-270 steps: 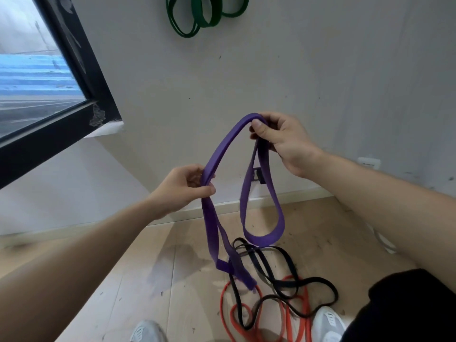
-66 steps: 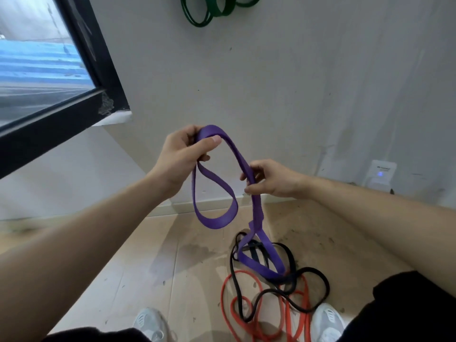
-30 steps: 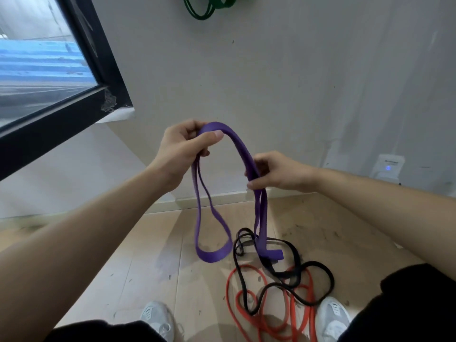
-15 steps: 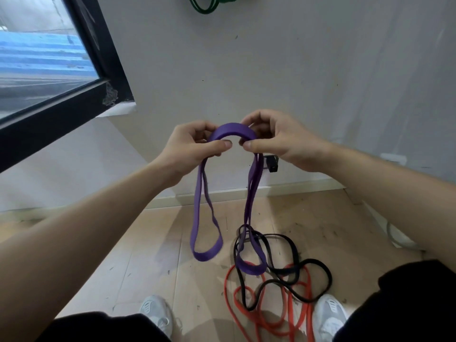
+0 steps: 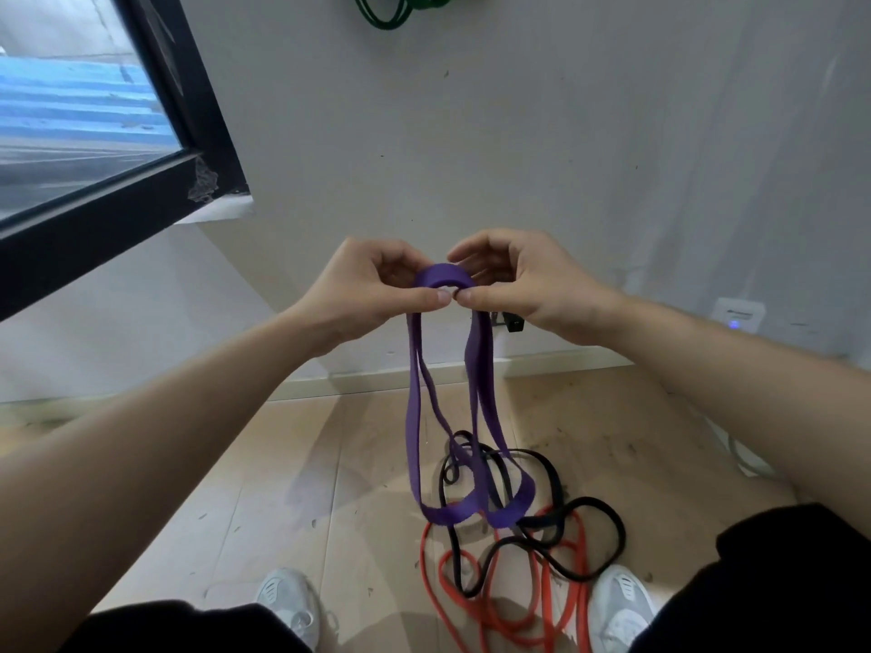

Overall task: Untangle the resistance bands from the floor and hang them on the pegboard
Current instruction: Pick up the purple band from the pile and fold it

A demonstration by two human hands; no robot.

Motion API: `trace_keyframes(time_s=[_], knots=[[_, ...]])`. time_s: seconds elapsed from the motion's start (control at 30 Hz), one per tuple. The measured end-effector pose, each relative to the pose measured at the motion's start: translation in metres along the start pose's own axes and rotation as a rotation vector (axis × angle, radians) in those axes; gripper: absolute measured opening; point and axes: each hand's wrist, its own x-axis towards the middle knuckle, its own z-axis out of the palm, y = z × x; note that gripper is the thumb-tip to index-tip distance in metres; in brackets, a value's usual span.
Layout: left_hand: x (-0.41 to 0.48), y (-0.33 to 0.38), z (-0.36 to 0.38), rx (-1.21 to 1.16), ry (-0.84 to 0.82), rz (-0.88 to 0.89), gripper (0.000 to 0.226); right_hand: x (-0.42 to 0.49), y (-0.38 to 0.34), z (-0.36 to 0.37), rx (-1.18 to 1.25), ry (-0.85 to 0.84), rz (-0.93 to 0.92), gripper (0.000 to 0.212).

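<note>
Both hands [image 5: 372, 287] [image 5: 523, 285] pinching purple band [image 5: 443, 278] mid-frame in closed fingers; risk of dangling loops dragging black band [image 5: 556, 516] along if lifted.

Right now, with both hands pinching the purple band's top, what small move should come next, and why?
Probably lift the purple band straight up: left hand and right hand pinch its folded top, while its lower loops hang at the black band and red band.
</note>
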Motion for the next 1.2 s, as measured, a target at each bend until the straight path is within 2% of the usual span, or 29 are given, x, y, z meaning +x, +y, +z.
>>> trace_keyframes(time_s=[0.17,0.33,0.53,0.77,0.9,1.1,1.2], knots=[[-0.001,0.003,-0.002,0.038,-0.017,-0.042,0.028,-0.001,0.006,0.003,0.013,-0.021,0.029,0.042],[-0.004,0.005,0.0,0.008,-0.017,-0.027,0.029,-0.003,0.027,0.015,-0.026,-0.15,0.138,0.047],[-0.002,0.011,-0.003,-0.228,0.07,-0.007,0.025,-0.001,0.034,0.031,0.01,-0.208,0.179,0.049],[-0.002,0.016,-0.007,-0.435,0.238,-0.006,0.029,-0.001,0.048,0.04,-0.03,-0.236,0.185,0.034],[0.002,0.013,-0.016,-0.555,0.313,-0.035,0.011,-0.002,0.055,0.04,-0.032,-0.237,0.228,0.031],[0.006,0.015,-0.016,-0.715,0.309,-0.052,0.005,-0.001,0.053,0.048,0.012,-0.228,0.215,0.046],[0.008,0.021,-0.012,-0.733,0.284,-0.026,0.004,0.001,0.053,0.055,0.071,-0.211,0.227,0.038]])
